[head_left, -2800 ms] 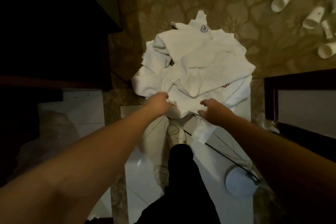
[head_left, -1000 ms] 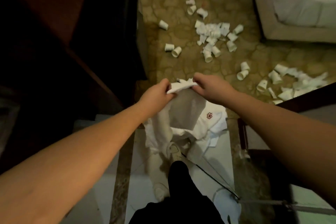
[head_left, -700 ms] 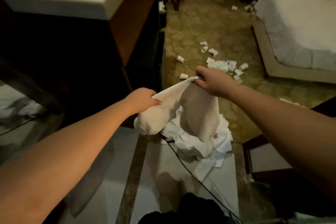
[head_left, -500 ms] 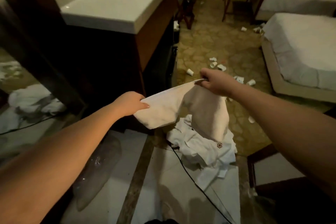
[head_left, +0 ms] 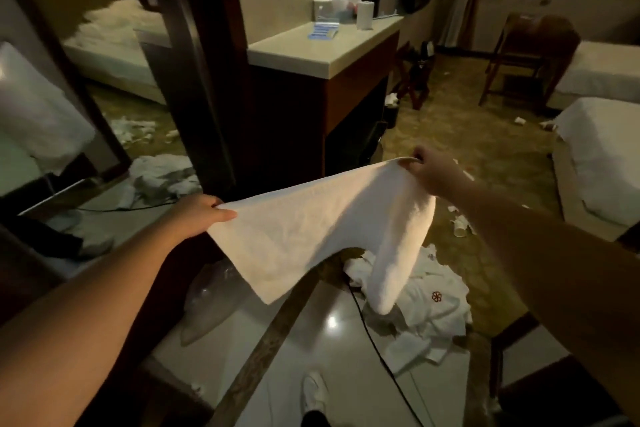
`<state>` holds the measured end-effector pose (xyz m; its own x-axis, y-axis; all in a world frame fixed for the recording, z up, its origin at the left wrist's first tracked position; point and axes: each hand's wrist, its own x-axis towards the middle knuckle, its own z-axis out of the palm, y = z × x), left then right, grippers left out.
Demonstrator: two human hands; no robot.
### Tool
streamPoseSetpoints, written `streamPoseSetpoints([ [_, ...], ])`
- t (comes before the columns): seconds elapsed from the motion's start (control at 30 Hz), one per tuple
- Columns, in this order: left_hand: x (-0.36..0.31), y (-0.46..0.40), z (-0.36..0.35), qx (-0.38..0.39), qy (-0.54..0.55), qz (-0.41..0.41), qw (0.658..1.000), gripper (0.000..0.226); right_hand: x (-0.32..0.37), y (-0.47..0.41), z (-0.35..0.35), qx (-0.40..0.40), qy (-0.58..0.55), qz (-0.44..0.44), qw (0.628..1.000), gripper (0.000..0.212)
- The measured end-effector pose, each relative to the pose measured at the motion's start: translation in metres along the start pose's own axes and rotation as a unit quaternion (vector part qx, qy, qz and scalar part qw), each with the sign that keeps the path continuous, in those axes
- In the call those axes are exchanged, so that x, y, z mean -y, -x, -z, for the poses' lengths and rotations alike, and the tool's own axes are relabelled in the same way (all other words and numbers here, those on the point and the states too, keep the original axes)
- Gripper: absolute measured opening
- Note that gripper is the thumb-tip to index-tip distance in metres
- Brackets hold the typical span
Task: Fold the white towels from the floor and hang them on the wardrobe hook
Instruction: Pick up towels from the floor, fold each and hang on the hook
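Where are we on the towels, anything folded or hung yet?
Nothing folded or hung shows in this view, and no hook is in sight. In hand: one towel is stretched in the air, its top corners pinched by the left hand and the right hand, not yet folded. Left: fold and hang it, then the pile of towels on the floor.

The towel (head_left: 322,229) hid part of the floor pile (head_left: 433,305) behind it; items on the table (head_left: 329,45) were perhaps toiletries, too dim to tell.
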<state>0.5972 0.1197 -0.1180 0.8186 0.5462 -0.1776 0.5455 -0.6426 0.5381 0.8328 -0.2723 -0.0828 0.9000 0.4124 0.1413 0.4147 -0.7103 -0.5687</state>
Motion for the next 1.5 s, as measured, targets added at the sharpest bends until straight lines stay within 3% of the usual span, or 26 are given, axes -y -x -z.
streamPoseSetpoints([
  [0.13,0.029,0.085,0.029,-0.053,0.174,0.038,0.983,0.019,0.017,0.049,-0.004,0.024,-0.006,0.012,1.000,0.028],
  [0.27,0.037,0.162,0.073,-0.073,0.401,0.066,0.911,0.017,0.045,0.089,-0.008,0.069,0.010,0.049,0.996,0.034],
  [0.33,0.038,0.198,0.094,-0.075,0.466,0.047,0.880,0.020,0.061,0.109,-0.012,0.088,0.006,0.065,0.994,0.033],
  [0.47,0.042,0.263,0.120,-0.115,0.522,0.021,0.845,0.004,0.094,0.156,-0.028,0.130,-0.018,0.091,0.987,0.029],
  [0.77,0.075,0.422,0.150,-0.125,0.444,-0.050,0.886,0.014,0.184,0.305,-0.074,0.218,-0.011,0.123,0.968,0.027],
  [0.93,0.094,0.495,0.164,-0.162,0.336,-0.045,0.927,0.011,0.288,0.406,-0.103,0.192,-0.137,0.171,0.957,0.011],
  [1.0,0.106,0.521,0.170,-0.165,0.315,-0.043,0.934,0.009,0.346,0.441,-0.104,0.206,-0.227,0.204,0.930,0.008],
  [1.1,0.125,0.561,0.178,-0.157,0.246,-0.034,0.956,0.009,0.417,0.484,-0.102,0.288,-0.325,0.243,0.867,0.026],
  [1.17,0.136,0.588,0.186,-0.153,0.207,-0.026,0.966,0.021,0.451,0.507,-0.097,0.331,-0.328,0.259,0.846,0.034],
  [1.23,0.148,0.611,0.196,-0.155,0.176,-0.019,0.972,0.024,0.474,0.525,-0.098,0.356,-0.306,0.279,0.838,0.029],
  [1.43,0.192,0.666,0.220,-0.220,0.096,0.008,0.971,0.024,0.521,0.567,-0.117,0.310,-0.306,0.347,0.831,0.014],
  [1.5,0.208,0.682,0.228,-0.211,0.102,0.028,0.972,0.022,0.538,0.581,-0.121,0.295,-0.304,0.369,0.827,0.010],
])
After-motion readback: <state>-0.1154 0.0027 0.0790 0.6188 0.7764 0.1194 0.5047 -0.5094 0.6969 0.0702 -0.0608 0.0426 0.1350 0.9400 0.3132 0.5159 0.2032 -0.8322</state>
